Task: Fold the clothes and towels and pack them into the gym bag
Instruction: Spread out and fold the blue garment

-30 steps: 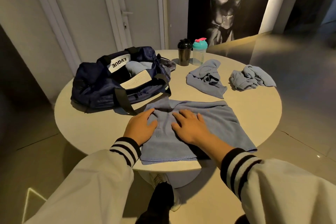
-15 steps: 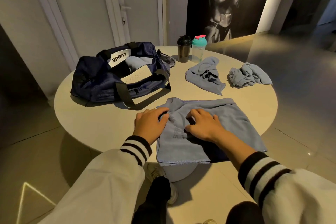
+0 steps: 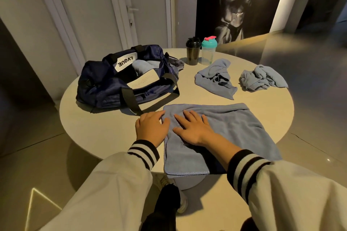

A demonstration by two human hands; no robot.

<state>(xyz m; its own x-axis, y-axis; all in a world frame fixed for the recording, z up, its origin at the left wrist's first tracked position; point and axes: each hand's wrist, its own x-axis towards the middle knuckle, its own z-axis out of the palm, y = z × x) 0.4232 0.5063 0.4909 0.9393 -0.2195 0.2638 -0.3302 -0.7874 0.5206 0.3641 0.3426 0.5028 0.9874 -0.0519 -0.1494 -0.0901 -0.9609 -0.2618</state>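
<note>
The gym bag [image 3: 127, 80] sat open on the left of the round bench [image 3: 105, 133], with something blue already inside. Just beside it, the left hand [image 3: 151, 129] lay flat and open at the left edge of the blue towel [image 3: 234, 131], holding nothing. The right hand [image 3: 195, 130] was flat and spread on the towel too, pressing it down. The towel's near end hung a little over the bench edge, so I think it could slide off if the hands let go or pushed toward the person. Farther right, two crumpled blue cloths [image 3: 216, 78] [image 3: 262, 78] waited near two bottles [image 3: 201, 52]. There was open room to the right of the towel for folding.
</note>
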